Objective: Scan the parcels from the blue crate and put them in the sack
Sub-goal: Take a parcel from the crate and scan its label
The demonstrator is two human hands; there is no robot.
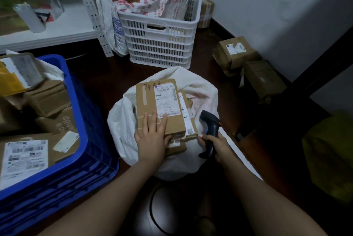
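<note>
Several cardboard parcels (24, 157) filled the blue crate (91, 130) at the left of the dark floor, some with their labels facing up. Just beside the crate, the white sack (122, 121) stood open with a stack of boxes at its mouth. The person's left hand (151, 140) lay flat on the near end of the top parcel (147, 105). Its fingers were straight and spread over the cardboard, the fingertips reaching the lower edge of the shipping label (168, 100) and the thumb lying along the box's near edge. The box sat under the palm and was pressed, not clasped. To the right of the stack, the right hand (219, 145) was curled round the handle of a black barcode scanner (211, 124). The scanner's head was raised just beside the boxes' right edge, clear of the top parcel. Behind the sack, a white slatted crate (162, 44) held printed mail bags and a box. Further right, brown cartons (236, 52) lay on the floor near the wall.
</note>
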